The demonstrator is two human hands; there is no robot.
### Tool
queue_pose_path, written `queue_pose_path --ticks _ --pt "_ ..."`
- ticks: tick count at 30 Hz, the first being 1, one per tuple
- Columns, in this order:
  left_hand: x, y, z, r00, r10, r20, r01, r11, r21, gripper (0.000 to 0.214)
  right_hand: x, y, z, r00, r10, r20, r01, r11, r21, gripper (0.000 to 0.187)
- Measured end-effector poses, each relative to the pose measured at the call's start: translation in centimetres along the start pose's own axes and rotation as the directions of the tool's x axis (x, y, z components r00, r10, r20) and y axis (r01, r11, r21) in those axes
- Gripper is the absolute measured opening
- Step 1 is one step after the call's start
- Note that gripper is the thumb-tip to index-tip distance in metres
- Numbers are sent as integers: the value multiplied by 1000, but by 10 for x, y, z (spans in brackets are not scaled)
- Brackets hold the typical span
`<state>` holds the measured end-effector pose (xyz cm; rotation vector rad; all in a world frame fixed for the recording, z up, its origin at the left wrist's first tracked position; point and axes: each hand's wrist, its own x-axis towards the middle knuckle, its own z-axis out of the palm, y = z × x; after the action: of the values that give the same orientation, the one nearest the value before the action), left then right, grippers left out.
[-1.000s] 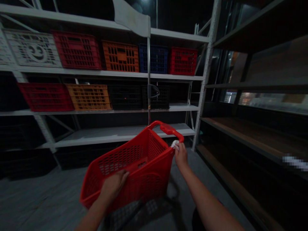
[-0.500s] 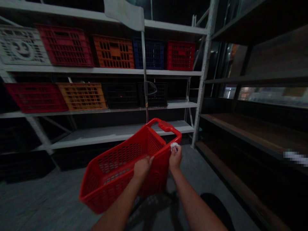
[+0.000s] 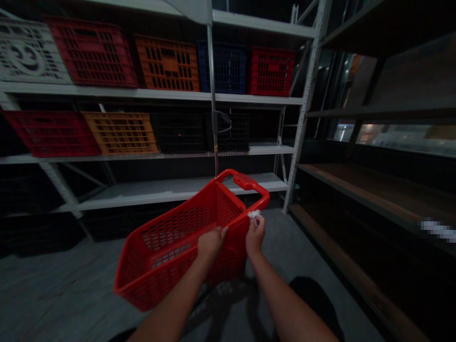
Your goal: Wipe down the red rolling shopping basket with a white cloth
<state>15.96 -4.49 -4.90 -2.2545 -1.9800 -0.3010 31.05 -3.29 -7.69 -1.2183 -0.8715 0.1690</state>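
A red plastic shopping cart (image 3: 167,280) with perforated sides stands on the floor in front of me, its basket showing nothing inside. My left hand (image 3: 211,241) is closed over the cart's near rim, thumb toward the handle end. My right hand (image 3: 255,233) pinches a crumpled white wipe (image 3: 254,214), tissue or cloth, against the rim just below the red handle (image 3: 245,183). Behind the handle rises a metal pole (image 3: 213,71) with a dark loop on it and a pale panel at its top.
White metal shelving (image 3: 171,192) runs across the back, carrying plastic crates such as a red crate (image 3: 96,57), an orange crate (image 3: 167,64) and a yellow crate (image 3: 121,135). Dark brown shelves (image 3: 356,183) line the right side. Grey floor (image 3: 64,289) shows around the cart.
My right hand and the white wipe have shifted slightly left along the rim, away from the handle. The left hand keeps its hold. My view has tilted down a little.
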Motion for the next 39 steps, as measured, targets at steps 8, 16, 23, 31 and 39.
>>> queue_pose_path --ticks 8,16,23,31,39 --pt "-6 -6 -4 999 21 26 -21 1000 -10 63 48 -20 -24 997 -62 -47 55 987 -148 22" --pt "-12 -5 -2 1000 13 -12 -13 999 -37 63 73 -53 -32 731 -266 628 558 762 -327 24" --pt "-14 -13 -2 999 39 -10 -39 997 -66 63 89 -84 -11 334 -80 939 744 634 -210 18" --pt "-15 -34 -4 999 51 14 -50 997 -67 60 130 -97 -14 159 43 986 708 691 -144 28" --pt "-17 -47 -12 996 65 63 -62 997 -56 59 115 -104 16 -42 185 982 629 768 -117 23"
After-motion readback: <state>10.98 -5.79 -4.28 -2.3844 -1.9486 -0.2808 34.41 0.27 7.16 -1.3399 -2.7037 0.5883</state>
